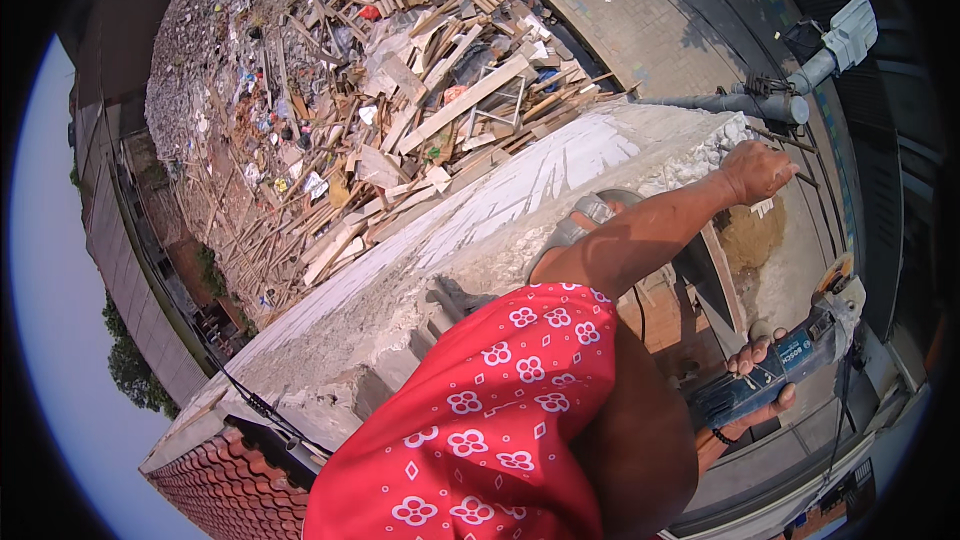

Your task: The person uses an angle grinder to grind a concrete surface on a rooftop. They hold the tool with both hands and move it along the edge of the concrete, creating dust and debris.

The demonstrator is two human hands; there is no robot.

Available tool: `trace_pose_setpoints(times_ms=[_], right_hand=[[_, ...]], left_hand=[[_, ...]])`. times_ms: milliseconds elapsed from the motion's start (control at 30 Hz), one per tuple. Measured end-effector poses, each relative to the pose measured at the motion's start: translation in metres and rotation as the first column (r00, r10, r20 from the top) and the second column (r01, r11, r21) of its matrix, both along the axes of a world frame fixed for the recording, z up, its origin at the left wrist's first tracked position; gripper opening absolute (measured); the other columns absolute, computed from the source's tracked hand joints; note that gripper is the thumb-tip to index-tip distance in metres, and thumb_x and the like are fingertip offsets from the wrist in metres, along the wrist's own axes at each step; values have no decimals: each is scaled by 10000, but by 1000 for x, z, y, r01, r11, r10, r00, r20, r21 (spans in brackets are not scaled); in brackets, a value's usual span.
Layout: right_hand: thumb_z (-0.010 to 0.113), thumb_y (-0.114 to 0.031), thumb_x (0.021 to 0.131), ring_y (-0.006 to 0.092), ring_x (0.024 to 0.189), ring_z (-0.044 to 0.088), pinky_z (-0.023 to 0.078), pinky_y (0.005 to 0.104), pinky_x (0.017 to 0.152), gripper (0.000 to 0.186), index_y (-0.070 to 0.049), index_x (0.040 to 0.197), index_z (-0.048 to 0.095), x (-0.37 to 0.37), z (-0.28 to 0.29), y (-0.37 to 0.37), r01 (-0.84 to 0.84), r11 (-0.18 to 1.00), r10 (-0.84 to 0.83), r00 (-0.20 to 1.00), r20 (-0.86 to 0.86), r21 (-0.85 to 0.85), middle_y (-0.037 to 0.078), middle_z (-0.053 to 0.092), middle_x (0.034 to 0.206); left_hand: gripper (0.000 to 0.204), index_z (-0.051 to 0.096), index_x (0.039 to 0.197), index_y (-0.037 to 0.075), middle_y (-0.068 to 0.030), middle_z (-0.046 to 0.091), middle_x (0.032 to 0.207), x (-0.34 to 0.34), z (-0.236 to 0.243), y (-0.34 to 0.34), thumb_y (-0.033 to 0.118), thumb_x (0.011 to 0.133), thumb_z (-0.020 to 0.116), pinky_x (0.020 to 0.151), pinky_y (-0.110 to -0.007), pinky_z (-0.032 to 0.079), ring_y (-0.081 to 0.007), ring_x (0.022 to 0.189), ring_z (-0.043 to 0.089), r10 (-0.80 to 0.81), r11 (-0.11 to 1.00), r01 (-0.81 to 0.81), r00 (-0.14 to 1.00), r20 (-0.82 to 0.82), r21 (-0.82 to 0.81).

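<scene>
My left hand (760, 172) is a closed fist at the broken end of the concrete wall, around a thin steel rebar rod (806, 180) whose end sticks out beyond the fingers. More rebar (782, 138) juts from the wall just past the fist. Lower right, my right hand (757, 352) wraps around the body of a blue angle grinder (755, 380). The grinder's disc (836, 274) and metal guard point up and away, apart from the rebar. I cannot tell whether the disc is spinning. My left forearm crosses over a grey sandal (592, 210) on the wall top.
The rough concrete wall top (440, 250) runs diagonally under me, with a steep drop on both sides. Far below lies a heap of planks and rubble (430, 90). A grey metal pole (740, 105) with a lamp head (850, 32) stands close past the wall's end. Roof tiles (230, 485) lie lower left.
</scene>
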State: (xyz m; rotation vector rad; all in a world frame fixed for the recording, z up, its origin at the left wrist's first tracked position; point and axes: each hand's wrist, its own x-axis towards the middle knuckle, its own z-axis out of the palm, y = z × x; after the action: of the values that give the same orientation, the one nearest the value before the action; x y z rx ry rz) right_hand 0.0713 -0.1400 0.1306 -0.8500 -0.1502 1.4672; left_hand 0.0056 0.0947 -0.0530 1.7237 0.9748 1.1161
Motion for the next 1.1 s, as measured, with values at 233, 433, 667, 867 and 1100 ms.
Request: trace_pose_setpoints(times_ms=[233, 433, 667, 867, 1100], right_hand=[[696, -359, 805, 280, 789, 587, 516, 415, 691, 718, -9, 1304, 318, -1, -4, -5, -6, 999, 4, 998, -67, -36, 181, 530, 973], [699, -342, 803, 273, 804, 589, 506, 400, 667, 683, -19, 1281, 333, 5, -9, -10, 23, 999, -24, 999, -31, -42, 164, 543, 946], [683, -361, 813, 268, 793, 578, 487, 417, 693, 705, -15, 1308, 318, -4, -2, -7, 29, 999, -30, 999, -41, -36, 171, 528, 989], [686, -363, 810, 279, 834, 585, 485, 417, 728, 723, -19, 1321, 307, 2, 1, -3, -56, 998, 56, 998, -3, -37, 174, 524, 994], [710, -331, 793, 298, 829, 586, 495, 426, 748, 729, -12, 1315, 313, -4, 11, 1, -80, 992, 78, 997, -26, -95, 188, 533, 1000]], left_hand=[[375, 552, 678, 73, -140, 570, 534, 30, -8, 11, 348, 931, 521, 530, -467, 479, -361, 522, 596, 122, 987, -110, 987, -104, 114], [347, 584, 703, 90, -128, 598, 556, 50, 1, 16, 347, 930, 533, 551, -458, 502, -347, 544, 626, 171, 983, -149, 960, -223, 111], [345, 610, 750, 73, -165, 633, 639, 50, 0, 10, 356, 930, 533, 626, -475, 512, -364, 637, 647, 87, 995, -94, 973, -212, -20], [375, 623, 768, 27, -209, 645, 744, 24, 18, 9, 333, 949, 504, 764, -495, 492, -415, 805, 635, -133, 967, 108, 987, -96, -231], [396, 608, 730, 21, -225, 615, 745, -10, 6, 5, 323, 958, 490, 739, -504, 462, -435, 785, 594, -253, 950, 268, 961, 111, -157]])
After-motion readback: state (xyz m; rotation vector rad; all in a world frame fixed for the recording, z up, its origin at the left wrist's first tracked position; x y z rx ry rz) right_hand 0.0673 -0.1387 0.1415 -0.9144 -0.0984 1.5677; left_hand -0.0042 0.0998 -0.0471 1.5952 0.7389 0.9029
